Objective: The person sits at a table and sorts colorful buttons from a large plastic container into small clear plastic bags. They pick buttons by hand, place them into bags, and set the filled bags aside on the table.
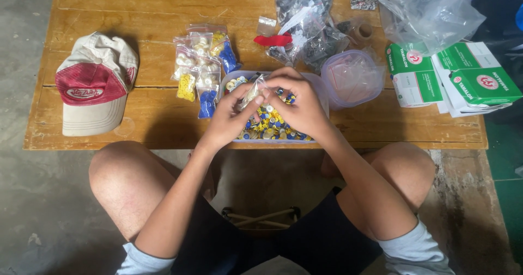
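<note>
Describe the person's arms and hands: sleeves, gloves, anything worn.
Both arms are bare from the short light grey sleeves down. The left hand and right hand wear no gloves; no watch, ring or band shows on either wrist or on the fingers.

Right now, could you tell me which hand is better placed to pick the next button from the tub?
Probably the right hand: it sits directly over the buttons in the tub, while the left hand pinches the small clear bag at its edge.

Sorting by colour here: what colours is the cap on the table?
Head view: the baseball cap is beige with a red front panel.
</note>
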